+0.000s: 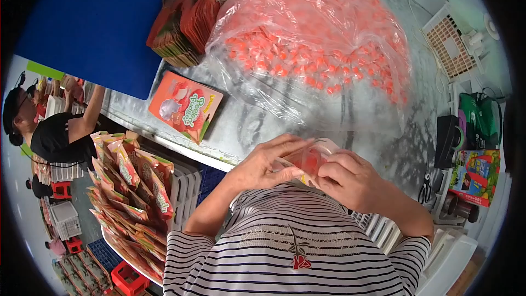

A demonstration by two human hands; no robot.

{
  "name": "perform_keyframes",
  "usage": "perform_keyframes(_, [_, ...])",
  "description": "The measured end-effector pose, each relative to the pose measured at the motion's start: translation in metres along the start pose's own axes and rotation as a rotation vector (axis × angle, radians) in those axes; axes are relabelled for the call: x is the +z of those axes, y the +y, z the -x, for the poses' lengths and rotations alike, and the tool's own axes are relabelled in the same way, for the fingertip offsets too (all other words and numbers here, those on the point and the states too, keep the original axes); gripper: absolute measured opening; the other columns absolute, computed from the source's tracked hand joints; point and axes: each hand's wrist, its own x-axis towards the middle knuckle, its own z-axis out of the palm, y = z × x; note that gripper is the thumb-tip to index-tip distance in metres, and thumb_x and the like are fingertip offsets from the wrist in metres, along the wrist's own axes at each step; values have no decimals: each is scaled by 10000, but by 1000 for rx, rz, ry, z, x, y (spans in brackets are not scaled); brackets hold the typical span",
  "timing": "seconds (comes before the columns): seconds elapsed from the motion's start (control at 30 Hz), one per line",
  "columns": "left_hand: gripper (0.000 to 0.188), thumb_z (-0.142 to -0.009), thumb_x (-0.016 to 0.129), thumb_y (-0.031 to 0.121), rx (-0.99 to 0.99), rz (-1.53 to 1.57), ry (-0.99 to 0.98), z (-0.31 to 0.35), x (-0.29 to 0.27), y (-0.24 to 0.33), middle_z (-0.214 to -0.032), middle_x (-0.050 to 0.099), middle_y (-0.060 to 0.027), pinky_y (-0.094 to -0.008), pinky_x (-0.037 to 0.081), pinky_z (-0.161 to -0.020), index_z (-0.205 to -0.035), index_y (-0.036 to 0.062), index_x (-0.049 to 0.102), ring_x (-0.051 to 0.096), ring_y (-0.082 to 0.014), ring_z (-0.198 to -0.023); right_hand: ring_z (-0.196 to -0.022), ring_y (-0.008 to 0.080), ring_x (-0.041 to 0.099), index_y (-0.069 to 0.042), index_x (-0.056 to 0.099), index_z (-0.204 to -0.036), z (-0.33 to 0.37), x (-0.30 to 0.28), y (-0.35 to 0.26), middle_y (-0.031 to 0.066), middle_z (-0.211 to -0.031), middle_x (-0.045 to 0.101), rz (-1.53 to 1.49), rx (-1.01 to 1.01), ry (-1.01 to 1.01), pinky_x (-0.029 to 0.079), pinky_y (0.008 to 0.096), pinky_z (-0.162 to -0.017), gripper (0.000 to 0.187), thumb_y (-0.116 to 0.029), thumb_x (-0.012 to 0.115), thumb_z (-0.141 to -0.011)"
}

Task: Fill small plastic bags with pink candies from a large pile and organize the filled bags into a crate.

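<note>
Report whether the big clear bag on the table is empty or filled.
Filled: the big clear bag bulges, with many small orange pieces showing through its plastic.

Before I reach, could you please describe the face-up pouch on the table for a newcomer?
Find the blue board, upper left. Right of its near corner, on the table, is an orange pouch. It lies flat, unlike the pouches stacked on edge behind it.

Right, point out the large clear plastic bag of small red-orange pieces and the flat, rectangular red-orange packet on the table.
Clear plastic bag (pixel 276 101): head view, crinkled film at its lower left.
Red-orange packet (pixel 185 106): head view, middle of its printed face.
</note>
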Motion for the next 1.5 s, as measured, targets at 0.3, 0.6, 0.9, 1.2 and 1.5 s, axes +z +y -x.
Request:
perform_keyframes(0.3, [375, -966, 465, 185, 215, -126, 102, -2, 45, -8, -1158, 588, -242, -363, 509, -849, -1219, -85, 528, 617, -357, -1003, -857, 323, 599, 37, 567, -881, -9, -23, 0, 177, -924, 608, -371, 380, -435, 505, 408, -707, 171, -113, 614, -813])
perform_keyframes(0.6, [324, -987, 439, 175, 34, -26, 271, 0, 48, 2, -921, 640, -163, -319, 504, -701, -1153, -74, 564, 617, -224, -788, -884, 333, 588, 12, 565, -906, -11, 2, 17, 180, -881, 598, -419, 283, -501, 468, 421, -786, 266, -168, 707, -771])
perform_keyframes(0.9, [332, -1007, 441, 234, -51, 416, 554, 3, 27, -8, -768, 511, 10, -204, 366, -644, -826, -4, 585, 413, -51, -690, -934, 126, 587, 14, 551, -1148, 15, 46, 35, 62, -1036, 614, -901, 798, 354, 483, 273, -831, 416, -58, 734, -782])
perform_keyframes(1.2, [385, -1004, 444, 299, -135, 359, 617, -3, 25, -7, -757, 554, 26, -196, 382, -622, -961, -31, 637, 452, -37, -679, -712, 20, 510, 30, 633, -989, 19, 65, 28, -14, -849, 629, -1104, 800, 564, 441, 185, -615, 154, -71, 652, -874])
perform_keyframes(1.5, [332, -980, 508, 268, -171, 249, 554, -1, 25, -8, -801, 625, 4, -201, 424, -606, -1058, -23, 646, 513, -41, -708, -697, 22, 496, 26, 643, -917, 22, 70, 17, -35, -803, 611, -846, 853, 679, 418, 185, -630, 111, -47, 559, -912])
